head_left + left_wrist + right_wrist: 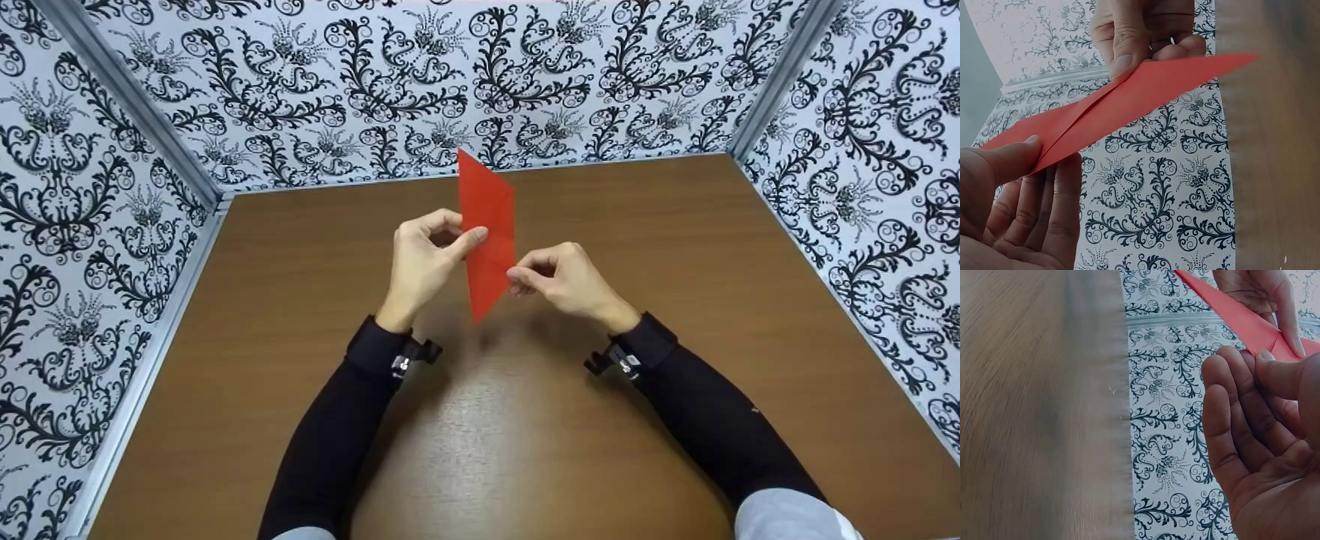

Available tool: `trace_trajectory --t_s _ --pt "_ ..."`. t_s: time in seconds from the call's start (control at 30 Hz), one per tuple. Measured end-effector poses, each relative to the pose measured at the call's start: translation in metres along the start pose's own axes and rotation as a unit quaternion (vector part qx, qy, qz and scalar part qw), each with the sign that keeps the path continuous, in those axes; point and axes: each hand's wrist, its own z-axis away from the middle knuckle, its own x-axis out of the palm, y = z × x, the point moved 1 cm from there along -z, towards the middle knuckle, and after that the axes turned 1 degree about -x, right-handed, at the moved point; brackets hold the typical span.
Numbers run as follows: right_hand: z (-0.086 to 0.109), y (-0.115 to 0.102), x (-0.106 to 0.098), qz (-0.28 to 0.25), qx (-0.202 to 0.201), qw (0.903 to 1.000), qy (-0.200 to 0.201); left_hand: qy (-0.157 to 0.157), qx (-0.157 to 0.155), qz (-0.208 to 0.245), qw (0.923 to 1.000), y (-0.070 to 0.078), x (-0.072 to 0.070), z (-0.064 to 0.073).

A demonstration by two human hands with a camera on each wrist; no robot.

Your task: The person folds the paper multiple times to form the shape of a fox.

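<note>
A folded sheet of red paper (487, 202) is held up above the table, roughly a slanted four-sided shape with pointed ends. My left hand (424, 262) pinches its left edge, thumb on the near face and fingers behind. At the lower right edge, the thumb and fingertips of my right hand (566, 281) pinch the paper. A crease or folded layer runs across the red paper (1100, 109) in the left wrist view, between the two thumbs. In the right wrist view, the other fingers of the right hand (1264, 433) are loosely bent below the paper.
A brown wooden table (480, 442) lies under both hands. White panels with black floral patterns (420, 82) stand at the back and both sides, joined by grey metal posts (784, 79). Each wrist wears a black band with a small camera (401, 364).
</note>
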Motion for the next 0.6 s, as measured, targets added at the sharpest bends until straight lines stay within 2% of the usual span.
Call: trace_trajectory --t_s 0.37,0.6 --pt "0.0009 -0.0012 0.0006 0.015 -0.015 0.9997 0.014 -0.014 -0.013 0.000 0.9998 -0.0013 0.0019 -0.0003" --pt "0.0020 -0.0029 0.0014 0.025 -0.018 0.9994 0.019 -0.006 -0.016 -0.009 0.9998 0.0004 0.0017 0.0012"
